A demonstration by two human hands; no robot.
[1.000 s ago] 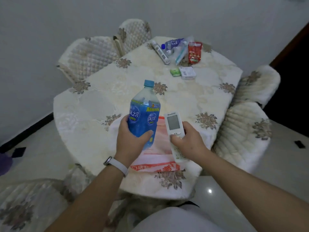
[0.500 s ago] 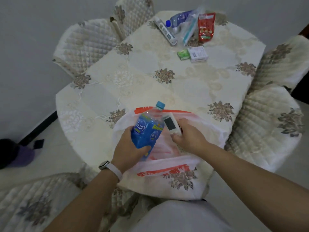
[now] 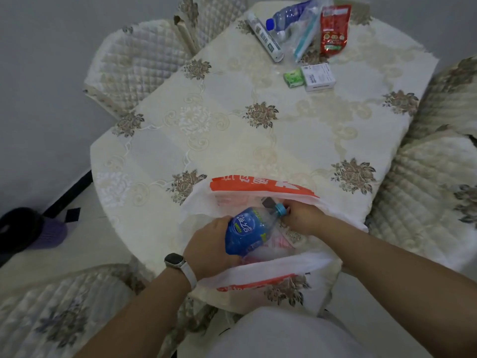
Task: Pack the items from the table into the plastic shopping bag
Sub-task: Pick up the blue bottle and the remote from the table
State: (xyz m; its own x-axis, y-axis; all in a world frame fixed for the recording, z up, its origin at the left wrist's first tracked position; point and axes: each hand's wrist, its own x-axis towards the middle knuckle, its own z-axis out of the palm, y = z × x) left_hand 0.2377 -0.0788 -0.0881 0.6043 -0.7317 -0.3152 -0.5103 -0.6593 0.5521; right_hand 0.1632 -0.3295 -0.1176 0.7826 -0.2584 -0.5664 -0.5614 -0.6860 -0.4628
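A white plastic shopping bag [image 3: 260, 276] with orange print lies open at the table's near edge. My left hand [image 3: 209, 250] grips a blue drink bottle [image 3: 247, 229], tilted with its cap pointing right, inside the bag's mouth. My right hand [image 3: 303, 218] is inside the bag and holds a white remote control [image 3: 267, 202], mostly hidden behind the bottle. At the far end of the table lie a white tube [image 3: 264, 37], a clear water bottle [image 3: 286, 15], a toothbrush pack [image 3: 305, 34], a red snack packet [image 3: 334, 29], a green packet [image 3: 293, 77] and a white box [image 3: 318, 76].
The table [image 3: 232, 140] has a cream floral cloth. Quilted chairs [image 3: 136, 60] stand round it on the left, right and near side. A dark and purple object [image 3: 31, 228] lies on the floor at the left.
Both hands have come down from above the table into the bag. The bottle has tipped from upright to lying rightward, and the remote has sunk out of sight behind it.
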